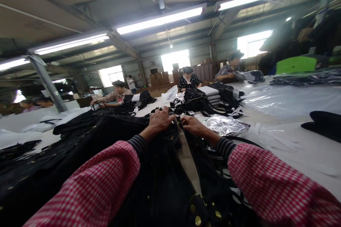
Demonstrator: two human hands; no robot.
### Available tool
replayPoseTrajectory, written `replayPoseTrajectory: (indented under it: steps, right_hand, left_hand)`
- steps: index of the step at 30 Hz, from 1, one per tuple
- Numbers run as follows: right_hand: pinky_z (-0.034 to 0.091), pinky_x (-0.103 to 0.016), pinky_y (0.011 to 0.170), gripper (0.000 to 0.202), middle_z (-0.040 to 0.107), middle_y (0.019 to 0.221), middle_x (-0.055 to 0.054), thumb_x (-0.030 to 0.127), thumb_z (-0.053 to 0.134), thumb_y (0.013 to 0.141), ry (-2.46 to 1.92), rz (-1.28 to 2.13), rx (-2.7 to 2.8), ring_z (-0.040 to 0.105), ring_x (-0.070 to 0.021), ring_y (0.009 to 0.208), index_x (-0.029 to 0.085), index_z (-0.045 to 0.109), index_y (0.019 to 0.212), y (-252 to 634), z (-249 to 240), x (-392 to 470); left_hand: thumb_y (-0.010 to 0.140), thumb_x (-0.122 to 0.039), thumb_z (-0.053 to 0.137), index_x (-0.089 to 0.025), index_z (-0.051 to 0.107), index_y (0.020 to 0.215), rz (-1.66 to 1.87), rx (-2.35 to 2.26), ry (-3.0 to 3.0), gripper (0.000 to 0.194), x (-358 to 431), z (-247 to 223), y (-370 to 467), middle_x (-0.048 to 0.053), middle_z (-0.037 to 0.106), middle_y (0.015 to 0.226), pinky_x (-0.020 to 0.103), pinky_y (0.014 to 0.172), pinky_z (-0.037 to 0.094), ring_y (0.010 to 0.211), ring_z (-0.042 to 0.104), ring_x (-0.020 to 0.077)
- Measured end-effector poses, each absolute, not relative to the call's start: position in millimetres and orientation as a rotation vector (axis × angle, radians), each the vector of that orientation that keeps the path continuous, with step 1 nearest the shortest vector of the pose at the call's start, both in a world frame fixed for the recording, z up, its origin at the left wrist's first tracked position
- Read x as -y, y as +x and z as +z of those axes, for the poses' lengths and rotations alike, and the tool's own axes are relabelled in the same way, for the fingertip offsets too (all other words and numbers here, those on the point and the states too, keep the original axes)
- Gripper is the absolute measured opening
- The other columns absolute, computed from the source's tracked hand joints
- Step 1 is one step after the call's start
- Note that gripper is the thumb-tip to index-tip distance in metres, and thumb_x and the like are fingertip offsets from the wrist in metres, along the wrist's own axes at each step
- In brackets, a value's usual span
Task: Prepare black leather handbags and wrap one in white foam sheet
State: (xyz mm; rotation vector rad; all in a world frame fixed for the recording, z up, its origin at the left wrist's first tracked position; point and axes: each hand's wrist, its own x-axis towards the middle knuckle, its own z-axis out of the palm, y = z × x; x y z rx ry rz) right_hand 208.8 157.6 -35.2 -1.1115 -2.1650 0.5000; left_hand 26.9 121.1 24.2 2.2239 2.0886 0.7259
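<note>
A black bag with brass-coloured studs lies in front of me, its long zip opening showing a beige lining. At the far end of that opening, my left hand has its fingers bent round the bag's edge on the left side. Just to the right, my right hand pinches the other side of the same end. The two hands are close together. What lies under the fingertips is partly hidden.
More black bags are heaped at the left. Beyond my hands stands a stack of black bags with white padding. Crumpled clear plastic and plastic sheets lie at the right. Several people sit across the table.
</note>
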Motion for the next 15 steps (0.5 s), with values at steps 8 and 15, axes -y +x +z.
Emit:
replayPoseTrajectory:
  steps: [8, 15]
  right_hand:
    - [0.041, -0.025, 0.070, 0.019, 0.076, 0.083, -0.004, 0.015, 0.065, 0.081, -1.163, 0.306, 2.267, 0.066, -0.0180, 0.080, 0.019, 0.081, 0.091, 207.9, -21.7, -169.6]
    - [0.036, -0.026, 0.066, 0.012, 0.067, 0.068, -0.001, 0.009, 0.069, 0.073, -1.068, 0.306, 2.442, 0.058, -0.0154, 0.069, 0.016, 0.078, 0.074, 224.6, -12.8, -142.1]
  left_hand:
    - [0.067, -0.023, 0.075, -0.022, 0.060, 0.108, 0.865, -2.014, 1.960, 0.043, -209.4, -9.3, 35.5, 0.004, 0.073, 0.093, 0.029, 0.073, 0.048, 0.089, 0.068, 0.0235]
    - [0.062, -0.017, 0.073, -0.024, 0.056, 0.090, 1.010, -2.098, 1.857, 0.034, -204.7, -32.3, 37.8, 0.003, 0.068, 0.091, 0.031, 0.073, 0.044, 0.091, 0.064, 0.0245]
